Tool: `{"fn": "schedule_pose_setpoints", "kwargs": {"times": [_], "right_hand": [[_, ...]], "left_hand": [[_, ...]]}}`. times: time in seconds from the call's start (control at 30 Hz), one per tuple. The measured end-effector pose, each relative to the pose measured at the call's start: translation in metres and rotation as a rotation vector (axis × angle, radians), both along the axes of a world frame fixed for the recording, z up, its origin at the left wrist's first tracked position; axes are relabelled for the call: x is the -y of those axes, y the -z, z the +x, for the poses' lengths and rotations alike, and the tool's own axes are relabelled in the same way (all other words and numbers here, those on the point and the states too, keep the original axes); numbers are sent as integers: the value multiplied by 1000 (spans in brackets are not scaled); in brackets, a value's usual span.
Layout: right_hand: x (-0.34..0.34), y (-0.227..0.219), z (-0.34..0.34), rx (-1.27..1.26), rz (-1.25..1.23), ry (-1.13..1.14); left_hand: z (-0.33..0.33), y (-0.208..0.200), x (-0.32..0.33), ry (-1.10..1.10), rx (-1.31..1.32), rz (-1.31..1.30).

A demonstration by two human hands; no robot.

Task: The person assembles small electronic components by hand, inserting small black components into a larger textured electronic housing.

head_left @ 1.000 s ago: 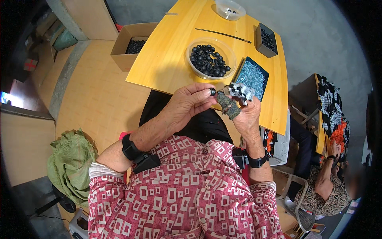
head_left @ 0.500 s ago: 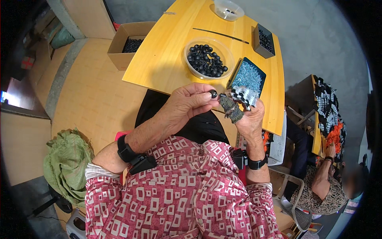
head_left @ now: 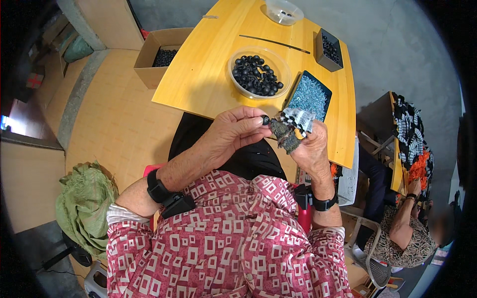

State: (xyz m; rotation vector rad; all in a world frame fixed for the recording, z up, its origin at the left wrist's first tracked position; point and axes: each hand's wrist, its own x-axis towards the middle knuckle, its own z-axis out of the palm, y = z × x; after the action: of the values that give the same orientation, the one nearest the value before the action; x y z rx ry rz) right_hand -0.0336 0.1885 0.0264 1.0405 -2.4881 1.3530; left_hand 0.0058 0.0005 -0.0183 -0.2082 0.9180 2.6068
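Between the thumb and fingers of my left hand [head_left: 232, 131] is a small round black bead [head_left: 266, 119]. My right hand [head_left: 312, 146] is closed around a small fuzzy dark grey piece [head_left: 285, 136], whose kind I cannot make out. A black-and-white ruffled strip [head_left: 298, 119] sits at the upper side of that piece. The bead meets the near end of the grey piece, and fingers partly hide the contact. Both hands are above my lap at the table's front edge.
On the yellow table [head_left: 198, 64] stand a clear bowl of black beads [head_left: 287, 74], a tray of pale blue beads [head_left: 328, 97], a thin dark rod [head_left: 276, 43] and a grey box [head_left: 325, 59]. A cardboard box [head_left: 144, 69] is at left. A co-worker's arm [head_left: 405, 223] is at right.
The ruffled strip and grey piece have shifted slightly left toward the bead. The bead and the grey piece are now closer together. My left hand has barely moved.
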Motion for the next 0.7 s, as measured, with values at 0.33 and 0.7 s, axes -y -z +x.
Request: {"fn": "schedule_pose_setpoints", "kwargs": {"times": [0.33,0.7], "right_hand": [[0,-1,2,27,-35,1],[2,-4,1,-17,-4,1]], "left_hand": [[1,-4,1,12,-26,-24],[0,-2,1,0,-42,-55]]}}
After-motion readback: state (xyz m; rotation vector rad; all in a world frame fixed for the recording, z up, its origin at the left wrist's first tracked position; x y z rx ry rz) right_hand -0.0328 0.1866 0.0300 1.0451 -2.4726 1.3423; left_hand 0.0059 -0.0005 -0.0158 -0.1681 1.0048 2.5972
